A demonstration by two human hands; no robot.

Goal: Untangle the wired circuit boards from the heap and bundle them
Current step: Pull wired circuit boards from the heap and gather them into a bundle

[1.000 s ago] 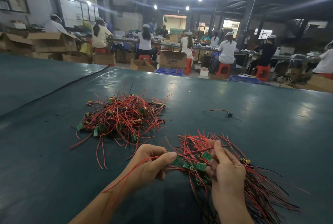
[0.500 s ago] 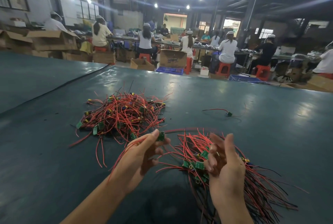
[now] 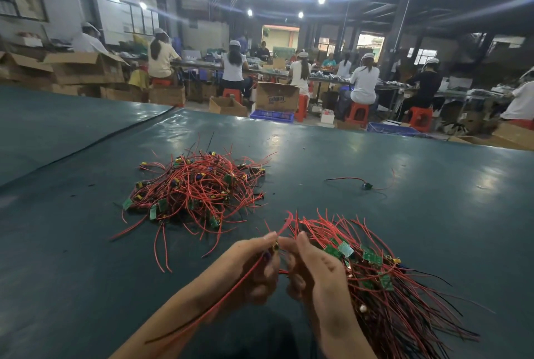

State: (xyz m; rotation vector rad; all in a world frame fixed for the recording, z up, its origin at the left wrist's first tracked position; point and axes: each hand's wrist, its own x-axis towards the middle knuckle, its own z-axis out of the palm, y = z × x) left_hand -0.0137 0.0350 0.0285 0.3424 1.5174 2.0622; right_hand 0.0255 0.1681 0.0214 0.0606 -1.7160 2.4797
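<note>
Red wire everywhere on the dark green table cover. I count two piles, one loose piece and one piece in hand. The tangled heap sits left of centre, wires looping every way, with no clear axis. The bundle lies near right, just beside the wrist. Its long axis runs from upper left to lower right, with red tips at the far end, at least four green boards across the middle, and red and black leads fanning toward me. One stray wired board lies alone farther right, stretched roughly left to right, well apart from both piles.

Both hands are in, fingertips meeting above the cover between heap and bundle. My left hand pinches a wired board between thumb and forefinger; its red lead trails down-left along the forearm, blurred. My right hand has its thumb raised and its fingers curled under, pinching the same piece from the other side. Its far edge lies against the bundle, but I cannot tell whether it grips that too.
</note>
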